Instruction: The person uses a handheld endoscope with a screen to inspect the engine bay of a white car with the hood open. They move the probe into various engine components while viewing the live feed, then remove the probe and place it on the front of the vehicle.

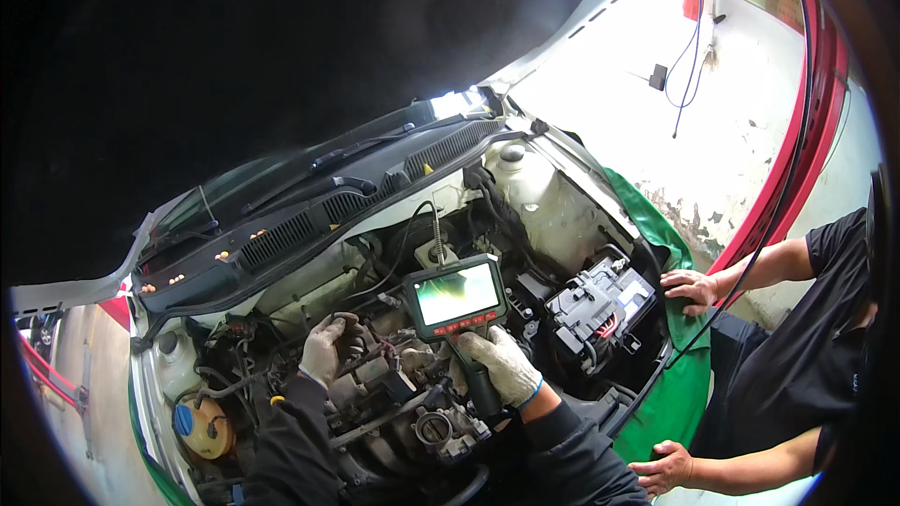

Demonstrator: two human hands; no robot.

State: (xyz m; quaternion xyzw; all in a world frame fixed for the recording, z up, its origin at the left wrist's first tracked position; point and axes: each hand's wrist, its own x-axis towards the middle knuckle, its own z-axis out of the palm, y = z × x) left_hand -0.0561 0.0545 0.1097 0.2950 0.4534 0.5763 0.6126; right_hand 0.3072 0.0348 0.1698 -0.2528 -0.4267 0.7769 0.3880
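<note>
My right hand (506, 365), in a white knit glove, is closed round the black handle of a handheld borescope (480, 384). Its lit screen (457, 292) faces me above a row of red buttons. From the top of the borescope a thin dark cable (405, 242) arches up, then runs down and left toward my left hand (325, 349). That hand is gloved too, with its fingers curled together where the cable arrives; the cable's tip is hidden. Both hands are over the engine (375, 375), my left beside its top and my right above the round throttle opening (433, 428).
A battery (600, 305) sits right of the engine. Green covers (689, 394) drape the fender, where a co-worker's hands (689, 290) rest. A coolant tank (202, 426) stands at left. The raised hood (234, 56) hangs overhead. Several small orange-brown pieces (178, 279) lie along the cowl.
</note>
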